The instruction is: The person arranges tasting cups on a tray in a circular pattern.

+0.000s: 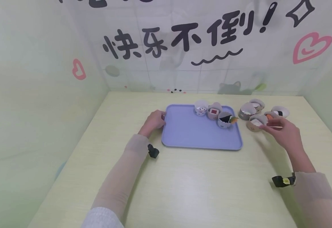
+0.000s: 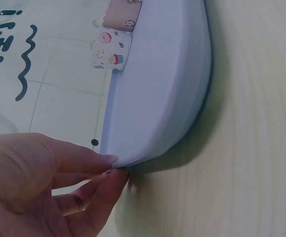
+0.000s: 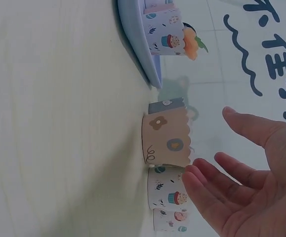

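My left hand (image 1: 153,121) pinches the left rim of a lavender-blue tray (image 1: 195,134) between thumb and fingers. In the left wrist view, the fingertips meet at the tray's corner. On the tray's far right part stand a white paper cup (image 1: 201,108), a pinkish cup (image 1: 213,113) holding a white piece with a red square, and a cup (image 1: 224,123) with a black wedge and an orange piece. To the right of the tray, my right hand (image 1: 287,134) hovers by a brown paper cup (image 3: 166,140) with white contents, thumb and fingers spread apart. Whether a fingertip touches it, I cannot tell.
Behind the brown cup cluster a grey-brown cup (image 1: 246,111), another cup (image 1: 257,105), one with an orange piece (image 1: 269,116) and a pale cup (image 1: 280,111) with a black-banded piece. A printed backdrop (image 1: 171,76) rises at the table's far edge.
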A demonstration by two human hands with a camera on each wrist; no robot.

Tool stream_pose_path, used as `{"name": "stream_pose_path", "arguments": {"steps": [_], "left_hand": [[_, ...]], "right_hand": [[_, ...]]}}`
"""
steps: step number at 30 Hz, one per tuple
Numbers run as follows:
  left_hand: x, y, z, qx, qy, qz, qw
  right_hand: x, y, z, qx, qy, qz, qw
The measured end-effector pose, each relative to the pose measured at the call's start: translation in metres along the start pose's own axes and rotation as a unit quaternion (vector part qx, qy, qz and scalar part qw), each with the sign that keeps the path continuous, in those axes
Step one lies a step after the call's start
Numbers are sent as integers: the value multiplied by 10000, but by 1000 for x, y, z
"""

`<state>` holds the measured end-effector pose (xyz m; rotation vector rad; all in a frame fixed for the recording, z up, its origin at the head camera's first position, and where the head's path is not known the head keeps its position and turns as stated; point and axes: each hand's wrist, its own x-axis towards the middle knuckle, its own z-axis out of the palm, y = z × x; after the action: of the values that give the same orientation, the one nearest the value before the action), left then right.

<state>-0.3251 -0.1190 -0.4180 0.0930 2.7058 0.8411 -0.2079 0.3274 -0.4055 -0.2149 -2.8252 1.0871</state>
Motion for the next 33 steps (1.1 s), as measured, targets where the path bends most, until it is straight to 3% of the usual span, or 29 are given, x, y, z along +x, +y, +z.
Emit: {"name": "stream_pose_path", "arguments": {"steps": [5, 16, 25, 33], "left_hand": [[-1, 0, 0, -14, 30, 7, 10000], [-2, 0, 0, 27, 42, 27, 10000], [-1, 0, -1, 79, 69, 21, 9999], [-1, 0, 0, 26, 25, -12, 10000]], "right_hand": [[1, 5, 0, -90, 26, 134, 9999], [11, 14, 2, -307, -598, 269, 9974], [24, 7, 12, -303, -470, 42, 9984], [30, 5, 18, -174, -572, 277, 9978]]}}
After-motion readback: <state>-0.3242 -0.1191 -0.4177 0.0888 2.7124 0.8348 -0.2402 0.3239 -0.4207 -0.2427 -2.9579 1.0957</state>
